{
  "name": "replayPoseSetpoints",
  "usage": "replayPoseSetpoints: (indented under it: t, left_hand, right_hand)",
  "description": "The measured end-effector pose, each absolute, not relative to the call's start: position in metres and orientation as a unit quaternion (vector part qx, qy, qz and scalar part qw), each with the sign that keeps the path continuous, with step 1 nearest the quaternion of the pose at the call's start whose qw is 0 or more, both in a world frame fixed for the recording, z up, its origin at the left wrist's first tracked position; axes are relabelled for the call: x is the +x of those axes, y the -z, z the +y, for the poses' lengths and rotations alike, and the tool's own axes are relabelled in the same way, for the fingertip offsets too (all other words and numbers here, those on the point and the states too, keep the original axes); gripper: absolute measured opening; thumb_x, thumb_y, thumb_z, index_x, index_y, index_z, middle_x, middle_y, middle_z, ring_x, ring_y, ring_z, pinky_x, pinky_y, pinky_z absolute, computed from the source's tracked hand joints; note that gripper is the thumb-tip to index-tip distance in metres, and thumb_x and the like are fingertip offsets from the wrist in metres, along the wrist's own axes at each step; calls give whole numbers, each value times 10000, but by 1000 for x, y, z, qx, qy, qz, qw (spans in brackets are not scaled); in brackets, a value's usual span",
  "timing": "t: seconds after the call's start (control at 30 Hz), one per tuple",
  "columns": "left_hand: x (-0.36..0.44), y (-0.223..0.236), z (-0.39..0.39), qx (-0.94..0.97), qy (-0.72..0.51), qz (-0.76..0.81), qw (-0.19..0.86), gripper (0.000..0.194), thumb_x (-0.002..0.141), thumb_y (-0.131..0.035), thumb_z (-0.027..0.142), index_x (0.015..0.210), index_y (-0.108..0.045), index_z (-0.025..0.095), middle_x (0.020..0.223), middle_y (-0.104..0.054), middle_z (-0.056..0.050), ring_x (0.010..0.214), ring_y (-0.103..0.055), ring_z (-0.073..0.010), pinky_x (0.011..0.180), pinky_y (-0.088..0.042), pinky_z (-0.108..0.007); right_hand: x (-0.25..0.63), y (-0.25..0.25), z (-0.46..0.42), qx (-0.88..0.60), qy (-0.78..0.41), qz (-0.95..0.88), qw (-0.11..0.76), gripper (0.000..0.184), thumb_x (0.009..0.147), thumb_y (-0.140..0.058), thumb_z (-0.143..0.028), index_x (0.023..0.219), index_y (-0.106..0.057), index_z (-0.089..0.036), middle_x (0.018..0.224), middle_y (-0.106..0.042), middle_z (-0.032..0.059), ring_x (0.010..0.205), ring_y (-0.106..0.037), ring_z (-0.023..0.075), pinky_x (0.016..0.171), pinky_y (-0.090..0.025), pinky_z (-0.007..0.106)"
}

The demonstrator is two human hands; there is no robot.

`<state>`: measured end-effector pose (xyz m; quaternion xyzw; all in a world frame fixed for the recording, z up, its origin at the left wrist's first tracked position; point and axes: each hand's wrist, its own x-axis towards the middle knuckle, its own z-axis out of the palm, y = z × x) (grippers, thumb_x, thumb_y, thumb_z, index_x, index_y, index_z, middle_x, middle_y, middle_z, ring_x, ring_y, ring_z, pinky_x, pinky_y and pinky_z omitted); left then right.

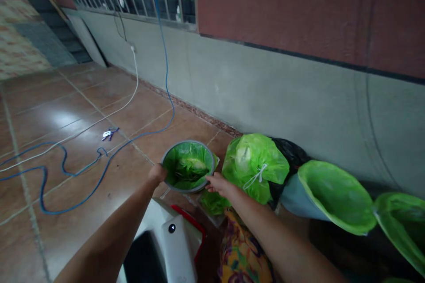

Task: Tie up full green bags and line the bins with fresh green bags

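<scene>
A round bin (203,147) with a grey rim stands in front of me, lined with a green plastic bag (172,159). Something pale green and crumpled lies inside it, too blurred to name. My left hand (158,172) grips the bin's rim on the left. On the right side, the fingers of my right hand (216,184) are closed on the rim and the bag's edge. Just right of the bin sits a tied green garbage bag (255,159) with a white string (257,177).
A black bag (288,150) and two more green-lined bins (335,194) line the wall at right. Blue cable (83,203) and white cable (109,115) cross the tiled floor, near some keys (109,133). A white device (179,247) is below my arms.
</scene>
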<state>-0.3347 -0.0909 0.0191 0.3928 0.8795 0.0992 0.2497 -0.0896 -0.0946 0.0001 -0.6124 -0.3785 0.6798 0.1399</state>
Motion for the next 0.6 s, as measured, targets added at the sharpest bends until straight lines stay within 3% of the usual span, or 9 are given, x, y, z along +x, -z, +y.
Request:
replayPoseSetpoints:
  t: [0.1, 0.27, 0.43, 0.6]
  left_hand:
    - [-338, -44, -85, 429, -46, 869, 244, 129, 789, -610, 142, 884, -682, 93, 885, -720, -169, 966, -685, -312, 722, -520, -300]
    - [-320, -133, -91, 551, -12, 824, 134, 278, 820, -485, 207, 1006, -653, 86, 986, -724, -211, 968, -689, -307, 708, -509, -293]
    - [-251, -231, -124, 612, -84, 784, 58, 313, 817, -498, 239, 1060, -619, 83, 941, -725, -174, 894, -692, -276, 737, -515, -308]
    - [-165, -278, -169, 682, -157, 713, 41, 312, 829, -500, 212, 1100, -587, 84, 973, -715, -159, 922, -686, -269, 761, -502, -309]
  right_hand:
    - [-88, -18, -91, -610, -684, -363, 170, 79, 929, -529, -211, 876, -544, -154, 679, -611, -30, 490, -549, 61, 470, -437, 160]
    - [-62, -72, -98, -599, -658, -367, 271, 127, 910, -546, -230, 806, -561, -159, 639, -618, -28, 490, -549, 64, 453, -431, 149]
    - [-2, -136, -135, -612, -519, -409, 435, 212, 812, -618, -354, 741, -603, -155, 596, -622, -9, 527, -578, 111, 473, -461, 194]
    - [87, -176, -199, -662, -358, -404, 519, 418, 719, -643, -581, 751, -609, -165, 577, -605, -11, 487, -539, 133, 463, -459, 245]
